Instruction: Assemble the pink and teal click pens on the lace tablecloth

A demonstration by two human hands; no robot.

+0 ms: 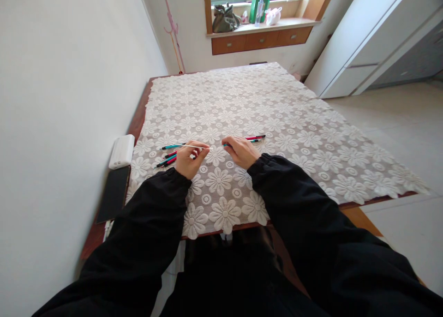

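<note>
My left hand (191, 160) pinches a thin white stick (187, 146) that looks like a pen refill, pointing right toward my other hand. My right hand (242, 152) is closed, with a small teal piece (224, 145) at its fingertips; most of it is hidden. A narrow gap separates the hands, just above the lace tablecloth (225, 213). Several teal and red pens (169, 159) lie beside and partly behind my left hand. Beyond my right hand are a red pen (255, 137) and a teal, black-tipped end (254, 140); whether that end belongs to the held piece I cannot tell.
At the table's left edge, by the wall, sit a white box-shaped device (122, 152) and a dark flat object (113, 194). The windowsill (242, 30) ahead holds a dark bag (224, 19) and a clear bottle (259, 12). A white cabinet (360, 40) stands right.
</note>
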